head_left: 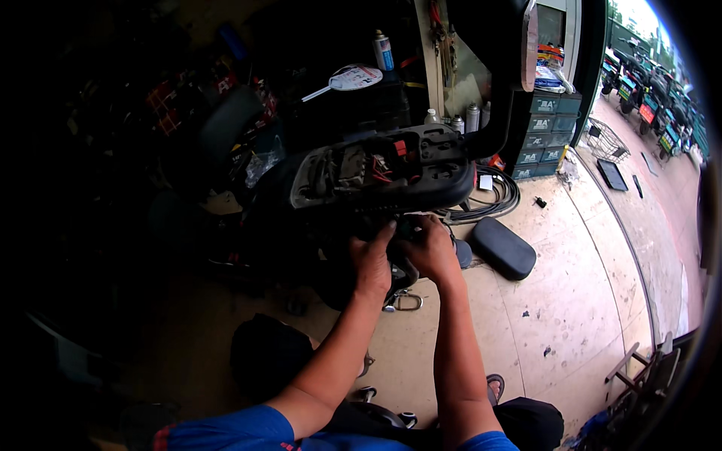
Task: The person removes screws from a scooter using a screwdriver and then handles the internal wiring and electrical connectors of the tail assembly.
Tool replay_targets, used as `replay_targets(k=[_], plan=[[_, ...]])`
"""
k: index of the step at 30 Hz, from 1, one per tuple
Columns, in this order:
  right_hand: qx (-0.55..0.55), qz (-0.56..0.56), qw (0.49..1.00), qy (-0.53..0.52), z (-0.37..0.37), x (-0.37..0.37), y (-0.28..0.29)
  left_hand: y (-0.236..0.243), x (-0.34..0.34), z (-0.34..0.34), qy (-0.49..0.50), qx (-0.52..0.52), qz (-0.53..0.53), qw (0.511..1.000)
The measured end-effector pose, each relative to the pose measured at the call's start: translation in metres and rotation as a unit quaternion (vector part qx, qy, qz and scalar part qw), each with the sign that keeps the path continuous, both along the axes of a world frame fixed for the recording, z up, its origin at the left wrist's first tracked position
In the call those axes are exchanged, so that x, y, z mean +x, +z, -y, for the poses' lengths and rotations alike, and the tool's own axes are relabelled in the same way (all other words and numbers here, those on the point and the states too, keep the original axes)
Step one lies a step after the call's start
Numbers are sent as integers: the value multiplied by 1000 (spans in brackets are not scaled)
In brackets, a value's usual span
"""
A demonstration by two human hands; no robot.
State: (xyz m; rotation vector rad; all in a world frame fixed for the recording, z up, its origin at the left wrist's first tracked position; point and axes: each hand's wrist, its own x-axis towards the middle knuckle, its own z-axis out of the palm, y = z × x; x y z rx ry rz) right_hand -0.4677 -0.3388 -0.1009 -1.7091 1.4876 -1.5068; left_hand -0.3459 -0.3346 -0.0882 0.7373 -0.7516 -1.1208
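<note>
My left hand point(372, 259) and right hand point(431, 248) are close together under the near edge of the scooter point(376, 197). Fingers curl in; shadow hides the tips, cannot tell what either grips. Risk: contact unsighted, so a slip could scrape knuckles. Above, red wires point(383, 170) lie exposed; a tug might snag them. Pad point(504, 248) on floor point(556, 301), right: possible trip.

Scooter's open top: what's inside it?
Inside the open top, red wires and a red part show. Whatever lies beneath them is covered or too dark to see.
</note>
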Motion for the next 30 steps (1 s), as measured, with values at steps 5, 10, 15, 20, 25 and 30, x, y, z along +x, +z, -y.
replay_targets(k=[5, 10, 15, 20, 25, 30], plan=[[115, -12, 993, -22, -5, -1, 11, -8, 2, 4, 0, 10, -2, 1000], [46, 17, 999, 19, 0, -5, 0, -6, 1, 4, 1, 3, -1, 1000], [117, 31, 993, 5, -8, -4, 17, -3, -1, 3, 6, 7, -7, 1000], [17, -13, 1000, 22, 0, -9, 2, -5, 1, 3, -3, 15, -3, 1000], [98, 22, 995, 5, -6, -5, 18, -7, 0, 4, 3, 13, -6, 1000], [-28, -8, 1000, 1, 0, -3, 4, -7, 1, 3, -10, 3, -13, 1000]])
